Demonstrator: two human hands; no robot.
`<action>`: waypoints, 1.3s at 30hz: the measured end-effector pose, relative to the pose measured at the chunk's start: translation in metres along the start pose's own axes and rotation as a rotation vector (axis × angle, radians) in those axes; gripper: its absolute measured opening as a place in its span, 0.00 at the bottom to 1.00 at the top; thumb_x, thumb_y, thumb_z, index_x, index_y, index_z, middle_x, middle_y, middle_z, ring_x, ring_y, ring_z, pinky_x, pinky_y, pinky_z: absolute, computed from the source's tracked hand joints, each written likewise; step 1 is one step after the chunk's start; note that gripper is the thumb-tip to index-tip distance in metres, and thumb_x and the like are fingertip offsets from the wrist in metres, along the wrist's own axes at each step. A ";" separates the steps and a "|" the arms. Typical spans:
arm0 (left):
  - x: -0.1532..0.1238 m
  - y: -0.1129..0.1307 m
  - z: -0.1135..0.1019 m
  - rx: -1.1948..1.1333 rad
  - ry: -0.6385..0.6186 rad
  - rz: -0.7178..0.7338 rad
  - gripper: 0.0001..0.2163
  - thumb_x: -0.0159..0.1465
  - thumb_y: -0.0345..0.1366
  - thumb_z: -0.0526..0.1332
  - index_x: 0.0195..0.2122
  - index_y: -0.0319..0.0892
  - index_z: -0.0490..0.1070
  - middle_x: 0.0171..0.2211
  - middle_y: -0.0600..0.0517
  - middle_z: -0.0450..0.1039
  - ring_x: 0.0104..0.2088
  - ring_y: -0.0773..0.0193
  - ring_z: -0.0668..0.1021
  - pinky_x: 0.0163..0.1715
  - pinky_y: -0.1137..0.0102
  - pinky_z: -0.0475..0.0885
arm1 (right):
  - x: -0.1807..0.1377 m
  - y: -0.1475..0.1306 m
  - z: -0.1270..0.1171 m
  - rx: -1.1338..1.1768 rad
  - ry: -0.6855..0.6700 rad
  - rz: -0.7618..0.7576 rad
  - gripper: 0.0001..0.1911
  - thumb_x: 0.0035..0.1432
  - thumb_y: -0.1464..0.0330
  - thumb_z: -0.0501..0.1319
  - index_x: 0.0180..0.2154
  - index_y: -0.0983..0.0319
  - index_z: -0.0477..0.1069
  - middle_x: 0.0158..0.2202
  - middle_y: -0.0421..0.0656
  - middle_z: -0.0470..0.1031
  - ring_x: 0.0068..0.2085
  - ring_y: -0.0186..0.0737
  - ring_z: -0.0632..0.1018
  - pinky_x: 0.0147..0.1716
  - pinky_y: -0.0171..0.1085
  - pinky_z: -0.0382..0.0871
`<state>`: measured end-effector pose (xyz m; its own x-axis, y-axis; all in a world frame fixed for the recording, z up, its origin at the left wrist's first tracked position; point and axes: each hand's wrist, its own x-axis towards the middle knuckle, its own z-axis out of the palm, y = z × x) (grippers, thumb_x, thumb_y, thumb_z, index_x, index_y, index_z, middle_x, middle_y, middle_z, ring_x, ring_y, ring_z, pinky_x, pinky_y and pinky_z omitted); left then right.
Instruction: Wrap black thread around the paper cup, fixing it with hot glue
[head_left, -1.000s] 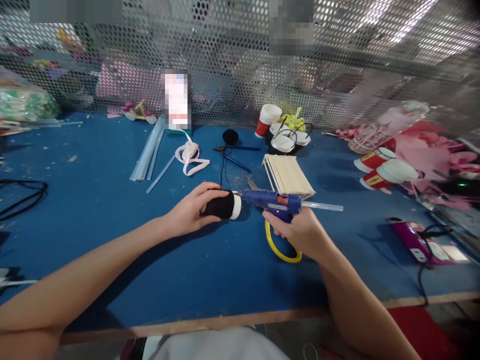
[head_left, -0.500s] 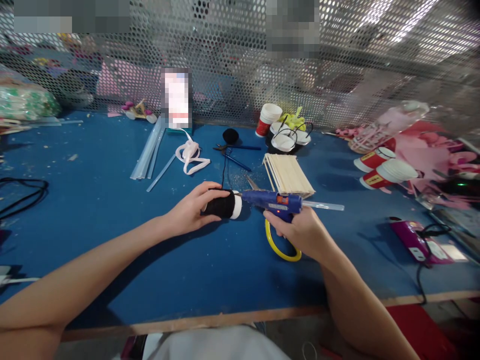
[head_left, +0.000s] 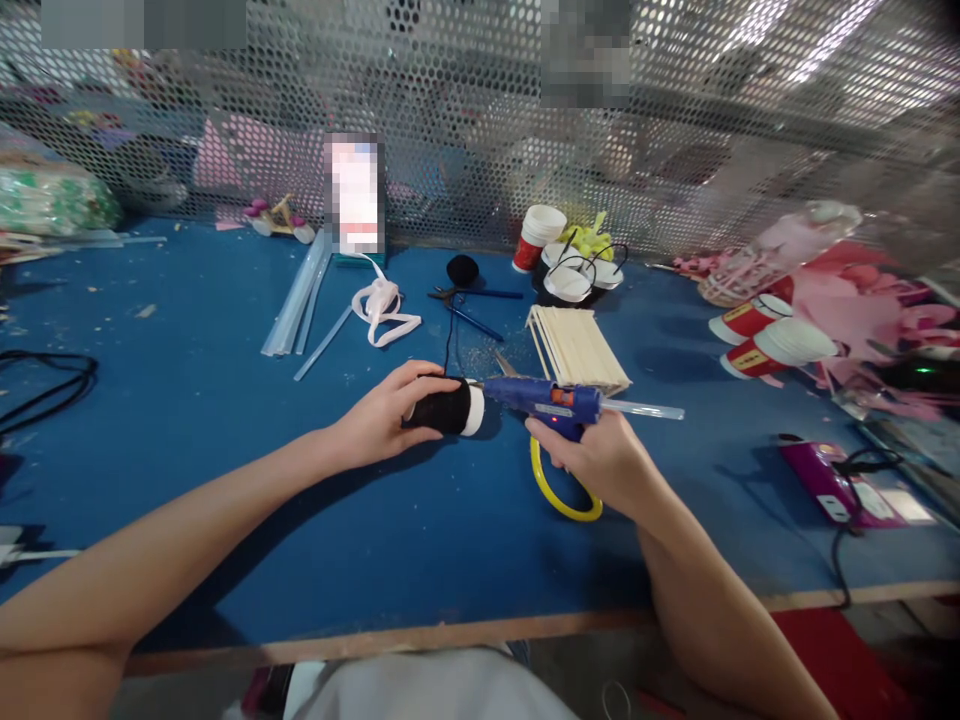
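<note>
My left hand (head_left: 396,408) is wrapped round a paper cup (head_left: 444,408) that lies on its side, wound in black yarn with a white band bare at its right end. A strand of that yarn runs up to a black ball of yarn (head_left: 463,270). In my right hand (head_left: 600,455) is a blue hot glue gun (head_left: 541,397), a clear glue stick poking out of its back. Its nozzle meets the cup's upper edge, by the white band. Under the gun lie scissors with yellow handles (head_left: 566,502), partly hidden by my right hand.
Blue-handled pliers (head_left: 480,322) lie beyond the cup. Near them are a white ribbon (head_left: 384,308), glue sticks (head_left: 294,305) and a wooden stick bundle (head_left: 577,348). Cups (head_left: 776,345) and a purple power strip (head_left: 840,480) sit to the right. Perforated metal (head_left: 450,130) stands along the back.
The glue gun's rear has shifted very slightly left. Both hands keep their hold, and the cup stays in place; the whole view has moved a little.
</note>
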<state>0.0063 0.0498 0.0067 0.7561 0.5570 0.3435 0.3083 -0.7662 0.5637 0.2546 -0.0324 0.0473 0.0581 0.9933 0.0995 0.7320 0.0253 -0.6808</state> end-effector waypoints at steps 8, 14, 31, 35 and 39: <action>0.001 0.000 0.000 -0.024 -0.002 -0.025 0.22 0.58 0.34 0.61 0.54 0.45 0.58 0.53 0.43 0.58 0.55 0.54 0.63 0.53 0.57 0.64 | -0.003 -0.001 -0.002 -0.012 0.056 -0.038 0.08 0.43 0.63 0.63 0.27 0.60 0.70 0.25 0.46 0.74 0.33 0.47 0.76 0.27 0.39 0.68; 0.001 0.001 0.000 -0.027 0.015 -0.033 0.22 0.57 0.34 0.62 0.53 0.45 0.59 0.52 0.43 0.59 0.55 0.54 0.64 0.53 0.56 0.63 | -0.002 0.000 0.000 -0.039 0.070 -0.049 0.09 0.46 0.62 0.61 0.29 0.60 0.72 0.25 0.46 0.73 0.32 0.46 0.76 0.26 0.39 0.68; 0.003 0.001 0.001 -0.122 0.069 -0.113 0.23 0.55 0.37 0.64 0.51 0.44 0.61 0.48 0.46 0.64 0.50 0.57 0.68 0.50 0.60 0.66 | -0.007 0.000 -0.009 -0.103 -0.040 -0.168 0.10 0.46 0.61 0.60 0.29 0.59 0.75 0.16 0.43 0.68 0.24 0.40 0.72 0.24 0.37 0.63; 0.003 0.000 0.001 -0.127 0.076 -0.175 0.24 0.54 0.38 0.64 0.52 0.46 0.61 0.49 0.47 0.65 0.49 0.57 0.69 0.50 0.59 0.66 | -0.010 -0.001 -0.007 -0.186 -0.011 -0.204 0.12 0.48 0.60 0.58 0.30 0.60 0.75 0.21 0.45 0.71 0.28 0.44 0.74 0.28 0.40 0.66; 0.003 -0.001 0.002 -0.149 0.070 -0.192 0.24 0.54 0.39 0.64 0.52 0.46 0.61 0.49 0.47 0.65 0.49 0.57 0.69 0.50 0.60 0.66 | -0.010 -0.005 -0.008 -0.208 -0.046 -0.208 0.12 0.48 0.61 0.57 0.30 0.60 0.75 0.17 0.44 0.69 0.28 0.45 0.74 0.28 0.41 0.67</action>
<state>0.0091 0.0518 0.0055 0.6487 0.7123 0.2679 0.3500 -0.5919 0.7261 0.2558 -0.0434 0.0554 -0.1349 0.9734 0.1851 0.8489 0.2099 -0.4851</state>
